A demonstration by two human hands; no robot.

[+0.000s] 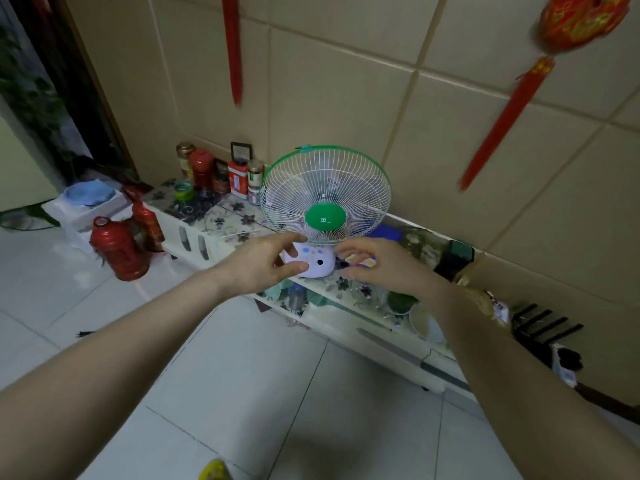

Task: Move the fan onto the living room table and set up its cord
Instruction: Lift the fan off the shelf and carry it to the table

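A small desk fan [325, 194] with a white wire cage, green rim and green hub stands on a low white cabinet [346, 327] against the tiled wall. Its white base [317, 263] shows round buttons. My left hand [266, 259] is at the left side of the base, fingers spread and curled toward it. My right hand [375, 263] is at the right side of the base, fingers apart, near a small dark part. Neither hand clearly grips the fan. The cord is not visible.
Jars and tins [221, 173] crowd the cabinet top left of the fan. Red thermos flasks [119, 249] stand on the floor at the left. Red hanging ornaments [502, 123] dangle in front of the wall. A black box [457, 259] and clutter sit right of the fan.
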